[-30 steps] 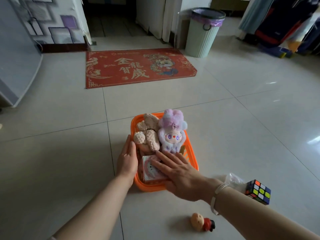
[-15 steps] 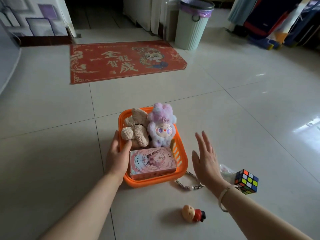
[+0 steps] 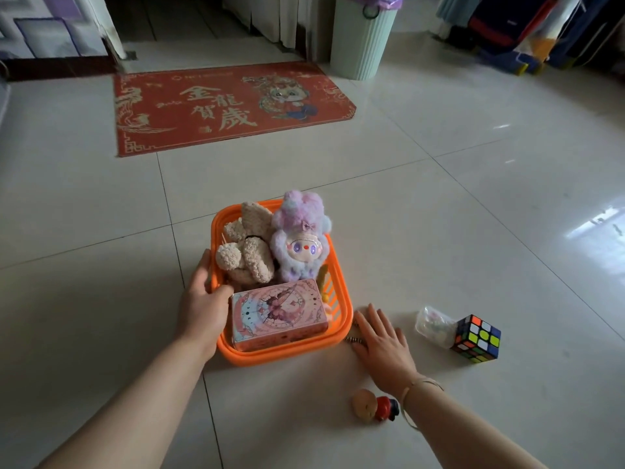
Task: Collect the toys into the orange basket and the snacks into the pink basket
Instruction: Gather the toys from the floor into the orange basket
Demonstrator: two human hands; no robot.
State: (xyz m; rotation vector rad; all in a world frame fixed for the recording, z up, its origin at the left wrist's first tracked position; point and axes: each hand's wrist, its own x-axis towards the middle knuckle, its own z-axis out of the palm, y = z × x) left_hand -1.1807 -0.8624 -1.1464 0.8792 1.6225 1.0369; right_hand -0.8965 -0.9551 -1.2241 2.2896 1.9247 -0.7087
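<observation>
The orange basket (image 3: 291,354) stands on the floor tiles. Inside it are a beige plush toy (image 3: 248,252), a purple plush doll (image 3: 301,236) and a pink patterned tin box (image 3: 279,314). My left hand (image 3: 204,301) grips the basket's left rim, thumb hooked over the edge. My right hand (image 3: 382,341) lies flat on the floor just right of the basket, fingers straight, covering most of a bead bracelet (image 3: 354,339). A Rubik's cube (image 3: 477,338) and a small clear bag (image 3: 433,324) lie further right. A small figurine (image 3: 373,405) lies near my right wrist. No pink basket is in view.
A red doormat (image 3: 230,106) lies further ahead on the tiled floor. A pale green waste bin (image 3: 363,38) stands behind it by a doorway. Bags and luggage (image 3: 541,32) crowd the far right corner.
My right hand left the tin box, swung right of the basket and came down flat on the floor over the bracelet. My left hand stayed on the rim.
</observation>
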